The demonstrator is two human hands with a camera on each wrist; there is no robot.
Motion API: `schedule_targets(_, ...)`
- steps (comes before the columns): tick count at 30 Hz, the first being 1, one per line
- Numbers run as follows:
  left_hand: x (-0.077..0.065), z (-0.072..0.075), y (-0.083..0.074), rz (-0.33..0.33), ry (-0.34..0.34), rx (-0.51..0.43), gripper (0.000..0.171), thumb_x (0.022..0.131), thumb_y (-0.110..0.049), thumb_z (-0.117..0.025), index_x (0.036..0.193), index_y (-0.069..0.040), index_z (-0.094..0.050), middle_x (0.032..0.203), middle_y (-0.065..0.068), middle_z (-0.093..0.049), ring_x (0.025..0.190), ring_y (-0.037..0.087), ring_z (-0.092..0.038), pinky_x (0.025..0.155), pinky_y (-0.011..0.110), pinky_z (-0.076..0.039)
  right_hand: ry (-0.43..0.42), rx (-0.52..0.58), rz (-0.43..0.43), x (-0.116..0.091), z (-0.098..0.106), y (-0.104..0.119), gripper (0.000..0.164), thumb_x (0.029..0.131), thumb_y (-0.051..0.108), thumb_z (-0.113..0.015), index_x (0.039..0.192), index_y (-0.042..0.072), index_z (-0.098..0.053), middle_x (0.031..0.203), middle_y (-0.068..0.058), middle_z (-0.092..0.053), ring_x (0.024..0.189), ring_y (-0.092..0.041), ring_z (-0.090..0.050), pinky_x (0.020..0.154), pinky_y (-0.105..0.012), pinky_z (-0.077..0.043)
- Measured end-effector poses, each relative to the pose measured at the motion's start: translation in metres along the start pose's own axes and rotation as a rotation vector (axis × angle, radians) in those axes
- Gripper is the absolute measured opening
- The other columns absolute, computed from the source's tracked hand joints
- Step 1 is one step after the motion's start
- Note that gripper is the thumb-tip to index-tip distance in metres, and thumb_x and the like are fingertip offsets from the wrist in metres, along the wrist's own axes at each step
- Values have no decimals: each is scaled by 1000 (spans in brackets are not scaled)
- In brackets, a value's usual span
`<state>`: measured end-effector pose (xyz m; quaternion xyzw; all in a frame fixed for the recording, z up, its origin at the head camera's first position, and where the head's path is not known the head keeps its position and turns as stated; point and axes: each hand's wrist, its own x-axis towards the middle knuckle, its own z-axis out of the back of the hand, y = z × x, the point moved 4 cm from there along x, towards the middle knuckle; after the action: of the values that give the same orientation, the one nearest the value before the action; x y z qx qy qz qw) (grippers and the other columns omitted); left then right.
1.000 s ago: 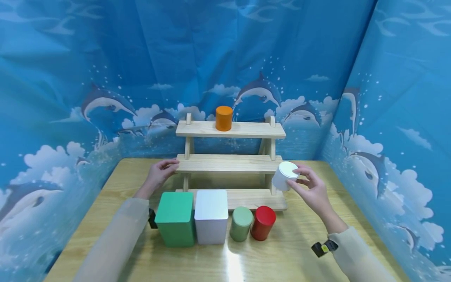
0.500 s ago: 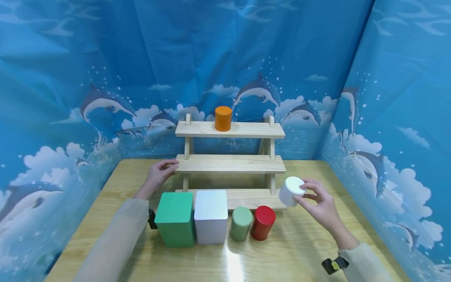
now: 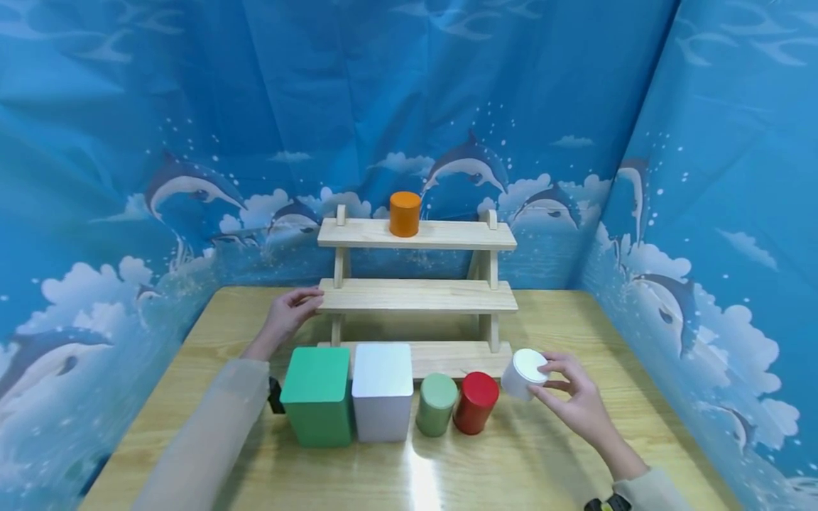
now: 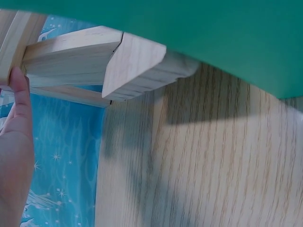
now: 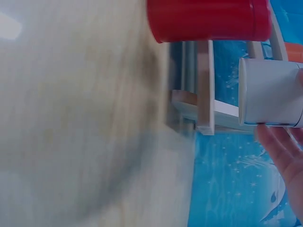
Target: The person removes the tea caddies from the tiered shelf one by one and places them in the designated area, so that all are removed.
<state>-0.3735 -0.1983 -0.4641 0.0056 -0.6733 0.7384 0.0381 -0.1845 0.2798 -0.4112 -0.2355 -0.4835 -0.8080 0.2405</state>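
Observation:
My right hand (image 3: 576,397) pinches a small white canister (image 3: 522,376) at its lidded top, thumb on one side and fingers on the other. The canister tilts a little and hangs just right of a red canister (image 3: 476,404). In the right wrist view the white canister (image 5: 270,92) is held clear of the table. My left hand (image 3: 285,321) pinches the left end of the middle board of a three-tier wooden stand (image 3: 415,296). A finger of the left hand (image 4: 16,127) lies against the board's end in the left wrist view.
A green box (image 3: 317,397), a white box (image 3: 383,394) and a light green canister (image 3: 437,406) stand in a row with the red one, before the stand. One orange canister (image 3: 405,214) sits on the top board. Blue dolphin-print cloth (image 3: 409,92) hangs behind the wooden table (image 3: 511,468).
My right hand has brought the white canister down from beside the middle board to near the red canister. My left hand keeps its place on the stand.

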Motion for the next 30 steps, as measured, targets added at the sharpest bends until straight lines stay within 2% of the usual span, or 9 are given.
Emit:
schedule_targets(3,1,1,-1,-4,11,10,44,85,-34,-68,119,-7,-61,125,10,-53,102,15,-57,83,27,-52,11,0,-2,-6,-3,-2,35,63,-23,-72,91,-9,-57,108,-31,-50,101,-11,-54,64,-27,-56)
schedule_targets(7,-1,1,-5,-7,30,6,46,85,-32,-68,120,-3,-58,126,12,-51,101,15,-57,87,33,-50,46,4,-32,-12,-8,-7,34,64,-20,-73,90,-6,-57,108,-29,-51,98,-15,-55,63,-30,-57)
schedule_targets(12,-1,1,-6,3,47,32,49,85,-33,-67,122,-1,-57,129,13,-50,100,11,-58,92,41,-47,98,39,-71,-24,-14,-27,33,66,-16,-75,90,-2,-58,110,-26,-51,99,-14,-54,65,-31,-57)
schedule_targets(17,0,1,-5,9,45,29,51,85,-34,-67,122,0,-57,128,14,-51,97,11,-59,93,45,-45,102,52,-94,-33,-18,-44,36,64,-13,-77,90,4,-59,112,-22,-52,99,-12,-55,65,-33,-57)
schedule_targets(24,1,1,-3,1,33,11,50,83,-35,-69,120,-2,-59,123,11,-54,96,13,-59,92,45,-46,133,57,-122,-37,-23,-49,33,62,-10,-79,84,5,-59,111,-22,-54,98,-13,-55,66,-35,-57)
schedule_targets(30,0,1,-4,7,38,7,49,84,-34,-68,121,-2,-58,125,11,-52,97,12,-59,92,43,-47,154,41,-125,-39,-24,-49,32,63,-10,-78,85,4,-60,113,-24,-53,99,-16,-55,67,-36,-57)
